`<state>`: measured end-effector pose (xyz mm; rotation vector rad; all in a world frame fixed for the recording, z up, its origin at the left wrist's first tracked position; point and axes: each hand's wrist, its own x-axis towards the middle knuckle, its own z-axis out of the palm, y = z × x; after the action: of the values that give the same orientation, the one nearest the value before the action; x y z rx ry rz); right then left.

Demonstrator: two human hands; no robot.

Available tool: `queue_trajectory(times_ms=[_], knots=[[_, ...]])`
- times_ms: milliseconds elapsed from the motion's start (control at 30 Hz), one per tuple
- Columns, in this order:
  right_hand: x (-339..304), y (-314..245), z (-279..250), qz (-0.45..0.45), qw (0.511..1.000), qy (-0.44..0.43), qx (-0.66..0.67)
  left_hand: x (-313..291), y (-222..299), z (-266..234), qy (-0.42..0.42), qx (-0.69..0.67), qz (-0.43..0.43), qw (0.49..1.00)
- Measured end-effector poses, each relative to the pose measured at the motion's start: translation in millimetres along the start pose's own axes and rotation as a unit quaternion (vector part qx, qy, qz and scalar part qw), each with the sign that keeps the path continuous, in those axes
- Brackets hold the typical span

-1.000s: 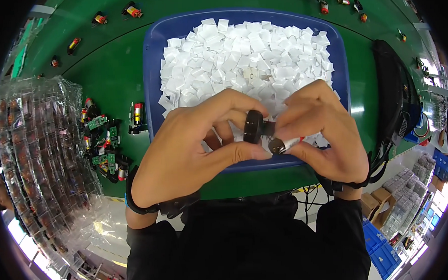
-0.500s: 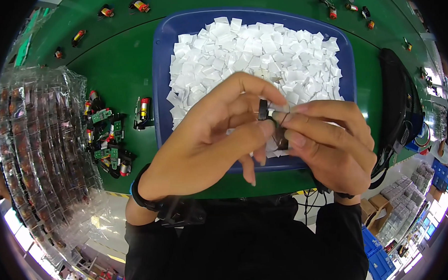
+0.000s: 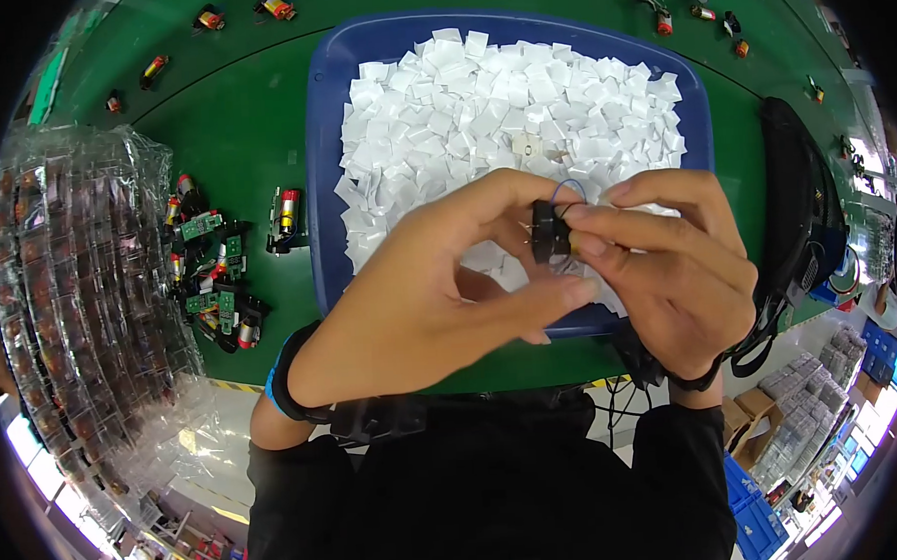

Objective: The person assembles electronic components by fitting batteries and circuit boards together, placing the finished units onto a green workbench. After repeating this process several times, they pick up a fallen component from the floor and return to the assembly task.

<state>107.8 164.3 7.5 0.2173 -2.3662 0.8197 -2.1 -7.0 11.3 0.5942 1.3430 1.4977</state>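
Above the blue tray heaped with white paper squares, both my hands meet at a small black component. Thin metal pins stick out of its left side, and a thin blue wire loops up from it. My right hand pinches the component between thumb and fingertips. Around its left side curves my left hand, index finger close behind the top of the part, thumb stretched out below and apart from the fingers. Whether the left fingertips touch the component is partly hidden.
Left of the tray lie a circuit-board unit with a red-yellow cylinder and a pile of similar units. Clear plastic blister trays stack at far left. A black bag stands right. More small parts lie along the far side.
The black component has shifted slightly right and turned, showing its pins. My left thumb has come off it and moved down and right; the blue wire loop now stands up.
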Motion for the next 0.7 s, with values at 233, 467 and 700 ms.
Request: queue_trajectory(times_ms=[233, 467, 700], knots=[[4, -12, -9, 0.140, 0.982, 0.103, 0.072, 0, 11, -3, 0.022, -0.089, -0.022, 0.996], [-7, -10, -11, 0.186, 0.963, -0.038, 0.193, -1, -3, 3, 0.082, -0.060, 0.105, 0.989], [-11, -17, -1, 0.261, 0.922, 0.004, 0.284, -1, -6, 2, 0.097, 0.141, 0.201, 0.965]])
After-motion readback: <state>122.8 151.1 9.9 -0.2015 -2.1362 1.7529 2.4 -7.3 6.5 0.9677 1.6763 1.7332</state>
